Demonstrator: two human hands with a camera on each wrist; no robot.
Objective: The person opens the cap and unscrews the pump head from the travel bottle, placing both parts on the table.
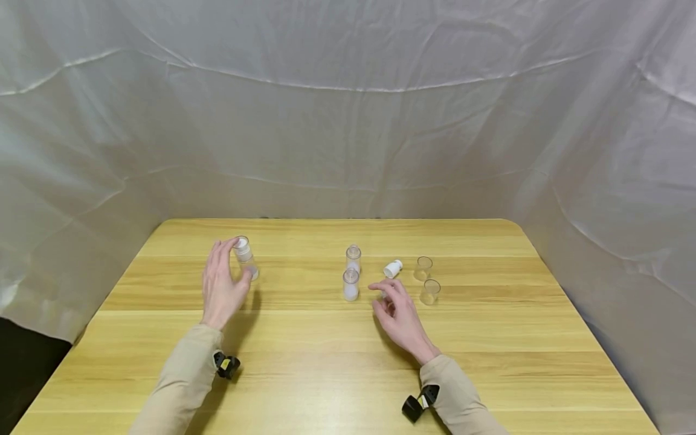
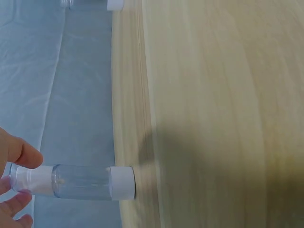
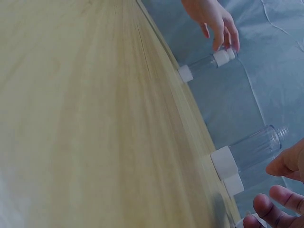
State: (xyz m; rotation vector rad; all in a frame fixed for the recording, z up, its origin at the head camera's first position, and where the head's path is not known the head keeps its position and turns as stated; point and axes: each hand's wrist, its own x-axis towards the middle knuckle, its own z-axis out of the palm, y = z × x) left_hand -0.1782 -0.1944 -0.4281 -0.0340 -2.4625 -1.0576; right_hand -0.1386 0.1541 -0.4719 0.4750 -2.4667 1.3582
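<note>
At the table's left stands an upright clear bottle with a white base and a white top part under a clear cover. My left hand is around that top; its fingertips touch or nearly touch the cover, while the thumb stands apart in the head view. My right hand hovers right of centre, thumb and fingers spread, over a small white piece mostly hidden beneath it. Beside it stand two clear bottles with white bases, a nearer one and a farther one, both with bare threaded necks.
A white pump-like top lies on its side beyond my right hand. Two clear caps, a farther one and a nearer one, stand to its right. The wooden table is enclosed by grey sheeting.
</note>
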